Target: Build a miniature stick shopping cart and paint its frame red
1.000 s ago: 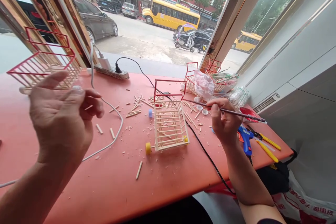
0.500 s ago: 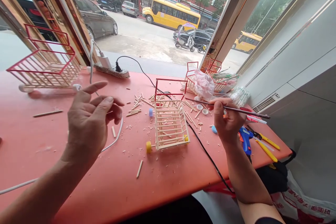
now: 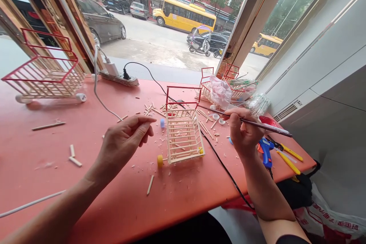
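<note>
A miniature shopping cart [image 3: 185, 159] made of thin wooden sticks stands in front of me, its handle frame red and its front wheels yellow. My right hand [image 3: 246, 127] pinches a slim dark paintbrush [image 3: 268, 126], whose tip meets the red stick at the cart's handle end. To the left of the cart, my left hand [image 3: 126, 141] hovers with thumb and fingertips brought together. Nothing shows between those fingers, and they are apart from the cart. A blue wheel [image 3: 162, 123] sits at the cart's far left.
Another red-rimmed stick cart [image 3: 42, 80] stands at the left; more carts [image 3: 206, 84] are behind a pink plastic bag [image 3: 220, 91]. Cut sticks and shavings litter the table [image 3: 120, 206]. A blue glue gun [image 3: 266, 151], yellow-handled pliers [image 3: 290, 152], a power strip [image 3: 122, 79] and cables lie around.
My left hand has moved right, closer to the cart, and its spread fingers have come together. The brush tip has stayed at the red handle frame.
</note>
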Demonstrator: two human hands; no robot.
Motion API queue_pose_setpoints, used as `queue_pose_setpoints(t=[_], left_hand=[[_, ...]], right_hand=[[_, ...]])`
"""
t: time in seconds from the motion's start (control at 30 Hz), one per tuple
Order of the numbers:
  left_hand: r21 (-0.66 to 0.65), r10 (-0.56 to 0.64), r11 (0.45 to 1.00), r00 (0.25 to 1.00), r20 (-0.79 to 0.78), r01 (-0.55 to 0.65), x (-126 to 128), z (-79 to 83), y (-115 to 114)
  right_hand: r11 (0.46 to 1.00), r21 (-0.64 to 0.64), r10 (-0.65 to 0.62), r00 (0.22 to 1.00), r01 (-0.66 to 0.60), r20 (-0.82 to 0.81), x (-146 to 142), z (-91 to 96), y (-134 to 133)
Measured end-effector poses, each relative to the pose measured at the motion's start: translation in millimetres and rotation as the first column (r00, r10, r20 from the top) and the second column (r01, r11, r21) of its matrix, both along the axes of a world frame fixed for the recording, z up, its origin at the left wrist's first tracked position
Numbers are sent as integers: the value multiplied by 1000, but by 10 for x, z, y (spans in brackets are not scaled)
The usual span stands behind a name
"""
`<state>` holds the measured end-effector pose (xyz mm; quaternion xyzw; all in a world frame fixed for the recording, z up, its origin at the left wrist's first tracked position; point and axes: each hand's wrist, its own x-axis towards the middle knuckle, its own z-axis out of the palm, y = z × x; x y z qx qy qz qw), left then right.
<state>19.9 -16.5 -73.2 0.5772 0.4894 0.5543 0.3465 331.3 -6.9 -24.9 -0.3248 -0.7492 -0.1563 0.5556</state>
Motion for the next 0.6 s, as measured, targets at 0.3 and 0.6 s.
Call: queue_pose_setpoints(t=[0.3, 0.6], left_hand=[[-11, 0, 1000, 998, -64, -1, -16, -57, -12], [-15, 18, 1000, 998, -67, -19, -15, -59, -3]], right_hand=[[999, -29, 15, 996, -17, -91, -25, -7, -13], [999, -31, -39, 993, 36, -112, -24, 2, 15]])
